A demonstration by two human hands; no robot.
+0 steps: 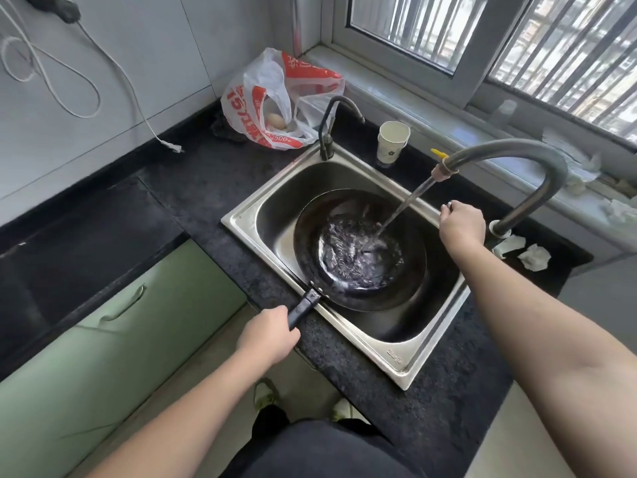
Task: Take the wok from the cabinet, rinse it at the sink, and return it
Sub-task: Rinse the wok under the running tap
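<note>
1. Step in hand: the rinse. The wok (358,250) sits inside the sink (396,360), its handle (303,310) reaching out over the sink's near-left rim and across the bench (431,408).
2. Water from the big tap (510,160), which stands at the sink's right side, falls in a slanted stream into the wok's bowl and churns in a shallow pool at the bottom.
3. Left hand (267,334): fingers wrapped closed around the end of the handle, off the sink's near-left corner.
4. Right hand (462,224): at the sink's right rim, by the base of the tap. Fingers are curled on a small silvery part, probably the tap lever; the grip itself cannot be made out fully.
5. Judgement, next move: swirl or tip the wok to carry water round the walls, pour it out into the sink, shut the water off. The return to the cabinet is not yet begun.
6. Wok's look: dark, near black, round and shallow-sided, wet and glossy inside; straight black handle. No food residue visible through the foaming water.
</note>
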